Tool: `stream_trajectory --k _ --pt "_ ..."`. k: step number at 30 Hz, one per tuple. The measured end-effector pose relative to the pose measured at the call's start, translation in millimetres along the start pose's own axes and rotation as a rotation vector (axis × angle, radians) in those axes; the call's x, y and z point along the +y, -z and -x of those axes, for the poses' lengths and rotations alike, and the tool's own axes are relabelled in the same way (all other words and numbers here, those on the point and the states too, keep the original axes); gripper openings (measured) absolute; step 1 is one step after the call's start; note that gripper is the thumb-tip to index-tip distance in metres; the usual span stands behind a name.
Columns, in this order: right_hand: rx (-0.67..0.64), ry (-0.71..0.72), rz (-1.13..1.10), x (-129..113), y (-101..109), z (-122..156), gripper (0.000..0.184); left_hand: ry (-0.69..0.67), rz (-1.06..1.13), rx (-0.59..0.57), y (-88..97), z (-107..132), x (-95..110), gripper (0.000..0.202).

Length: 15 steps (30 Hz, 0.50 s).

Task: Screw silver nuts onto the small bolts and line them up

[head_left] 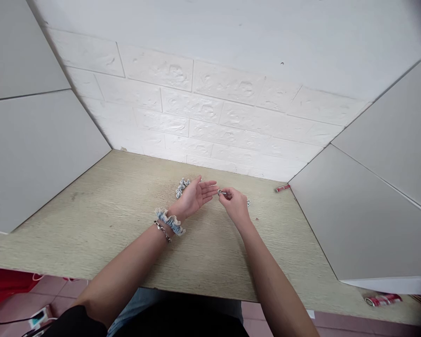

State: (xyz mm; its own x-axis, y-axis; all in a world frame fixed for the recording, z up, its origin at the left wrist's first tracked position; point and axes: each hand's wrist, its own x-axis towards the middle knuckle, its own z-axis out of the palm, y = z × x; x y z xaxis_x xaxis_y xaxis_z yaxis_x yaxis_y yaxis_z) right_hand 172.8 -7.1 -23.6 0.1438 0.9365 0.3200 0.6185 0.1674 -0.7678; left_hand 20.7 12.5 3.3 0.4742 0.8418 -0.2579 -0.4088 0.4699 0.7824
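Observation:
My left hand (196, 194) is held palm up above the table, its fingers stretched towards the right. Nothing lies on the part of the palm that shows. Just beyond those fingertips, my right hand (234, 203) pinches a small silver metal piece (220, 192) with a rounded end and a thin shank, like a bolt. The rounded end points at my left fingers. A heap of small shiny metal parts (181, 188) lies behind my left hand, partly hidden by it. More such parts (248, 202) peek out to the right of my right hand.
A pale wooden table (126, 252) runs up to a white brick-patterned wall (206, 112). Grey panels stand at the left (45, 150) and right (368, 220). One red cylinder (282, 188) lies by the right panel, another (384, 299) near the front right edge.

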Motion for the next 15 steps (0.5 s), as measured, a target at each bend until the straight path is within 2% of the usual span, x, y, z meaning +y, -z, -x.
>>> stream_trajectory --k 4,9,15 --pt "-0.002 0.018 -0.012 0.4 -0.6 -0.1 0.021 -0.005 -0.07 0.044 -1.3 0.6 -3.1 0.05" --pt "-0.037 0.069 -0.023 -3.2 -0.9 1.1 0.021 0.033 -0.066 0.02 1.8 -2.1 -5.9 0.051" --pt "-0.028 0.059 -0.012 -2.3 -0.2 1.4 0.022 0.023 -0.046 0.032 3.2 -3.5 -4.8 0.049"
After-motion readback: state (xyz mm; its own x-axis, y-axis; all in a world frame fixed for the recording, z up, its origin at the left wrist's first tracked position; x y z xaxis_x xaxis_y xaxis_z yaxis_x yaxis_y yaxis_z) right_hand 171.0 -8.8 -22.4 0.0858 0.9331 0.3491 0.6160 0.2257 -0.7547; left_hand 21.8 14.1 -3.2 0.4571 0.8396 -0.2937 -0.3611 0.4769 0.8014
